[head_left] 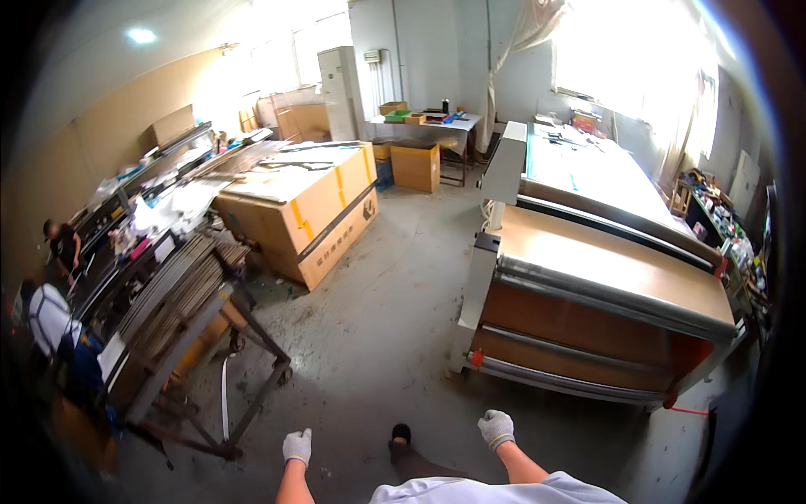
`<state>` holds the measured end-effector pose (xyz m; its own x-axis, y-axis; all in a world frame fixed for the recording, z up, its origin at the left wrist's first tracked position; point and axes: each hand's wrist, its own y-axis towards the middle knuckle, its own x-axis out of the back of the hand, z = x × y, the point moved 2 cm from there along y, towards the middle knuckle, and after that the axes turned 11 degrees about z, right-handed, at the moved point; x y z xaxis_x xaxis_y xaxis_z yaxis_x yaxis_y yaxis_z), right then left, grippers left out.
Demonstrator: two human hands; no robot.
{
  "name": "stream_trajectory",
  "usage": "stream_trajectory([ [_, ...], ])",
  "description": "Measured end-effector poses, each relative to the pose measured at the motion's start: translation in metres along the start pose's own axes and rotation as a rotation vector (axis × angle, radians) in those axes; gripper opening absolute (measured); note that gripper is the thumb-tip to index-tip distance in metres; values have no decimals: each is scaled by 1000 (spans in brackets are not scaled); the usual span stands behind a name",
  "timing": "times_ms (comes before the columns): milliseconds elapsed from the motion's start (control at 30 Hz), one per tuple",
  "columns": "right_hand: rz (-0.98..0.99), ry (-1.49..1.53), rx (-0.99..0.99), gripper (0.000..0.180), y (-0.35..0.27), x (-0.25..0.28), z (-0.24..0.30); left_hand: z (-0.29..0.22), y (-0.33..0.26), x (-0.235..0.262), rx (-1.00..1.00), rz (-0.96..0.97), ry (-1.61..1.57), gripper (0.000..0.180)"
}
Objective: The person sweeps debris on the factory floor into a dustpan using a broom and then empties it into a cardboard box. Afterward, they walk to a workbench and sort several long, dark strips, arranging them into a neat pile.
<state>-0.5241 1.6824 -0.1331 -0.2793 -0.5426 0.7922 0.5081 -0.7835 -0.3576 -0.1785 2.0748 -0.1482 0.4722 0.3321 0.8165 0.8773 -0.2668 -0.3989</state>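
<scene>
Down the middle, mind both sides

Between a dark metal rack on castors (179, 354) and a wide, pale-framed roller machine (604, 296), we are on a grey, scuffed floor (378, 302), one dark shoe (401, 433) showing ahead; we judge that the step in hand is walking. Our left hand (297, 446), in a whitish knitted glove, is curled into a loose fist with nothing showing in it. Our right hand (496, 428), gloved alike, is clenched much the same way; neither touches anything. The rack, laden with a stack of long grey bars (172, 281), is ahead on our left, nearer the left hand; the machine is ahead on our right, nearer the right hand.

To walk this well, we should carry our hands close and pass the rack widely enough that its slanting legs and castors catch no foot. A long, thin white strip (224, 395) lies on the floor by those legs, so we should go to its right. Gloves and rollers mix badly: alongside the machine, our fingers belong away from its low silver roller (571, 382); whether it is turning, we cannot tell. At far left, a person in dark clothing (63, 245) and another in a white top (54, 323) deserve room.
</scene>
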Motion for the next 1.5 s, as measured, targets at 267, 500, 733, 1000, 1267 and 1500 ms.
stream_trajectory([
  [267, 129, 100, 290, 33, 241, 22, 229, 17, 196, 6, 86, 124, 145, 56],
  [500, -101, 303, 489, 25, 428, 75, 423, -35, 329, 18, 247, 435, 219, 63],
  [733, -147, 339, 223, 28, 620, 134, 431, -207, 585, 33, 51, 524, 304, 62],
  [1000, -324, 436, -73, 32, 764, 234, 411, -557, 980, 54, -303, 321, 262, 48],
  [1267, -554, 553, -238, 35, 933, 314, 322, -967, 1018, -10, -762, 559, -117, 31],
  [1500, -566, 587, -222, 36, 1080, 417, 320, -999, 1116, -87, -585, 671, 721, 44],
])
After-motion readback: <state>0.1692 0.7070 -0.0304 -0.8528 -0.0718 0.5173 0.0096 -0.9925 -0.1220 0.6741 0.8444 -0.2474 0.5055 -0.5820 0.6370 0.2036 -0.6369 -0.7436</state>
